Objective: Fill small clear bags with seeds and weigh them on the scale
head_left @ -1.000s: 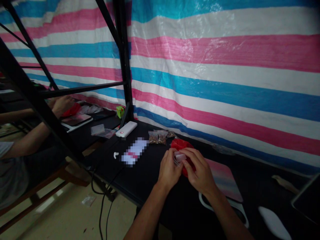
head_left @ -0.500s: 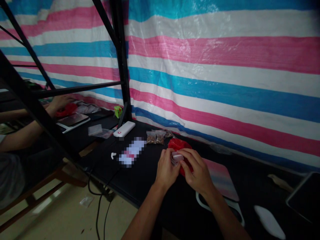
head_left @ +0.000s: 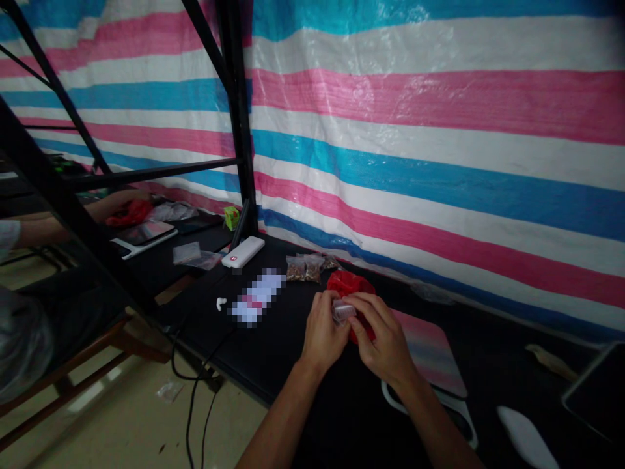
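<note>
Between my two hands is a small clear plastic bag (head_left: 344, 311), pinched from both sides above the table. My left hand (head_left: 322, 332) has its fingers closed on the bag's left side. The fingers of my right hand (head_left: 381, 332) are bent round its right side. Just behind and below them lies a red plastic bag (head_left: 349, 283), partly hidden by my hands. Beyond it on the left sit several small clear bags filled with brown bits (head_left: 303, 268). Right of my hands is a flat scale (head_left: 434, 352) with a shiny plate, partly covered by my right forearm.
A blurred phone (head_left: 258, 298), a white power bank (head_left: 243, 252) and a white earbud (head_left: 221, 303) lie to the left. A white mouse (head_left: 525, 433) is at the right. A black metal frame (head_left: 239, 130) stands between me and another person's arm (head_left: 43, 228).
My hands hold the small bag in nearly the same place, the right fingers shifting slightly. At the left, the other person's arm has moved over their red bag.
</note>
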The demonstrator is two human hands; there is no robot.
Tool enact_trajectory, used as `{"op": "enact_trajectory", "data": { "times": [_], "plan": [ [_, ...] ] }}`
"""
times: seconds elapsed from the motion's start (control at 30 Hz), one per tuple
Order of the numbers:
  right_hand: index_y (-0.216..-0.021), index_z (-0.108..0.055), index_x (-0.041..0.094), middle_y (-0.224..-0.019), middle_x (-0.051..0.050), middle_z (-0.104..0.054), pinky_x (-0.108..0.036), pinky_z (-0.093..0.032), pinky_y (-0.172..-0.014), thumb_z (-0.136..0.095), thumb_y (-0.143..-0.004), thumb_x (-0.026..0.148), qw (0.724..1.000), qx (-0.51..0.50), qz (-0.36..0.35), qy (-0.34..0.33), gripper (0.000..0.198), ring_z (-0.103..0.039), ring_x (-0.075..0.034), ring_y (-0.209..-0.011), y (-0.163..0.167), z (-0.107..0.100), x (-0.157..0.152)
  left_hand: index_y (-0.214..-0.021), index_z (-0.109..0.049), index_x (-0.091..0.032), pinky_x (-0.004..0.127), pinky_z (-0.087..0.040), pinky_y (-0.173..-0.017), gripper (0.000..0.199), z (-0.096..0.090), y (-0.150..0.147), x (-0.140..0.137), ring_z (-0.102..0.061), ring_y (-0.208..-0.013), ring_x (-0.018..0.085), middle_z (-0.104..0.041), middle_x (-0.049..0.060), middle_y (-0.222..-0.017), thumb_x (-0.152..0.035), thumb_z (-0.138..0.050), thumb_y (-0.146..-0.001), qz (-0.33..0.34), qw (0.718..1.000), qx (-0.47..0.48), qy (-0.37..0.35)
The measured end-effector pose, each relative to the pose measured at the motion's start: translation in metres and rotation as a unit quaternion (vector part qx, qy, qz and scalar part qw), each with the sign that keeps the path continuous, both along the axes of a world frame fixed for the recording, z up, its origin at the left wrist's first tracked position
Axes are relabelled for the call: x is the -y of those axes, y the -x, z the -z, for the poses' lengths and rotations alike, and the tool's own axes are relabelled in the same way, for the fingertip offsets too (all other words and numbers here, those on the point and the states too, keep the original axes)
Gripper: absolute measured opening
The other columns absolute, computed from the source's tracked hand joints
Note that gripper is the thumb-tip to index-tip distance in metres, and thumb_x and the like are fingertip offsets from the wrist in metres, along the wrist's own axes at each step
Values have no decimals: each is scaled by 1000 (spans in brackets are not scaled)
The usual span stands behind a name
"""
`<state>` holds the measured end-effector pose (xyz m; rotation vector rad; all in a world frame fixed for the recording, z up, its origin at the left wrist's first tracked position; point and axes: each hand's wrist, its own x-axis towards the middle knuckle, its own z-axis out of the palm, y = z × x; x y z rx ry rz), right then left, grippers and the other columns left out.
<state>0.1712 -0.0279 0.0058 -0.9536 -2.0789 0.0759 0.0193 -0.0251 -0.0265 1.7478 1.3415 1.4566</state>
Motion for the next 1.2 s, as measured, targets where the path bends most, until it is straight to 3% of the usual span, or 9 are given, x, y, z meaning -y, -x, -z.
{"op": "enact_trajectory", "data": {
  "times": [0.23, 0.4, 0.53, 0.67, 0.83, 1.03, 1.2],
  "plan": [
    [-129, -64, 26, -128, -9, -66, -42, -50, -101, -49, -102, 18, 1000, -2, 15, -24, 32, -63, -25, -119, 0, -4, -3, -113, -55, -22, 33, -48, -89, 24, 2, -2, 0, -59, -99, 21, -60, 5, -108, -24, -65, -91, 0, 1000, 13, -13],
    [-129, -63, 22, -125, -12, -68, -47, -47, -98, -54, -100, 22, 988, 9, 148, -49, 31, -62, -30, -117, -13, -9, -13, -107, -52, -23, 31, -47, -80, 16, -1, -2, 1, -61, -88, 20, -60, 3, -97, -36, -56, -99, -97, 994, 42, 22],
    [-119, -68, 23, -118, -8, -73, -46, -44, -92, -57, -91, 12, 975, 101, 195, 14, 32, -64, -29, -108, -23, -4, -21, -101, -46, -25, 29, -39, -65, 23, -6, -2, 7, -62, -70, 20, -60, -1, -81, -44, -58, -98, -151, 983, 31, 96],
    [-113, -70, 23, -115, -5, -76, -45, -40, -93, -59, -85, 5, 968, 142, 201, 42, 35, -66, -27, -106, -23, 1, -20, -103, -43, -27, 29, -36, -62, 34, -6, -4, 12, -63, -67, 21, -62, -1, -82, -40, -71, -88, -96, 989, 6, 114],
    [-117, -69, 21, -116, -7, -77, -46, -38, -91, -58, -88, 6, 958, 176, 225, 39, 35, -66, -29, -106, -23, 8, -19, -102, -38, -27, 28, -40, -64, 38, -1, -4, 10, -63, -70, 19, -61, -2, -85, -11, -65, -80, -9, 993, 40, 110],
    [-117, -68, 23, -117, -7, -78, -45, -34, -90, -53, -86, 0, 959, 174, 220, 40, 41, -65, -28, -106, -22, 11, -19, -99, -37, -26, 25, -41, -64, 40, 0, -3, 7, -58, -69, 14, -54, -4, -83, -1, -58, -76, -14, 991, 93, 98],
    [-117, -66, 24, -104, -6, -79, -42, -32, -83, -56, -88, 3, 960, 184, 207, 47, 38, -64, -26, -94, -19, 14, -18, -99, -38, -25, 24, -42, -66, 38, 2, -3, 5, -56, -69, 13, -53, -5, -82, -1, -58, -77, -38, 988, 114, 93]
  ]
}}
